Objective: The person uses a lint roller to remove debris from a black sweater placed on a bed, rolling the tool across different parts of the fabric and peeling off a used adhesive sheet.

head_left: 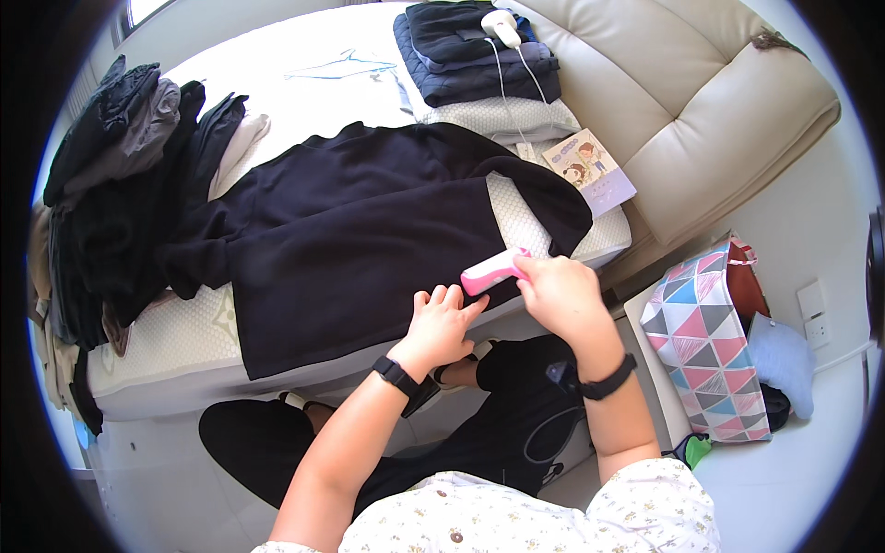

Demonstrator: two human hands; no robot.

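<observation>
Floral shirt [461, 518]; right hand [564, 293] holding rounded tool [490, 271]; matte black garment [369, 253].

Long-sleeved top [359, 240] spread on a mattress [175, 348]. Left, heaped clothes [120, 212]; behind, a clothes hanger [343, 68] and folded clothes [442, 51]; right, a book [595, 172]; beyond the mattress, nearer right, a tote bag [702, 343].

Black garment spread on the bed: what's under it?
The mattress shows beside the garment and through the gap at its right end. Anything else beneath it is covered and cannot be seen.
</observation>
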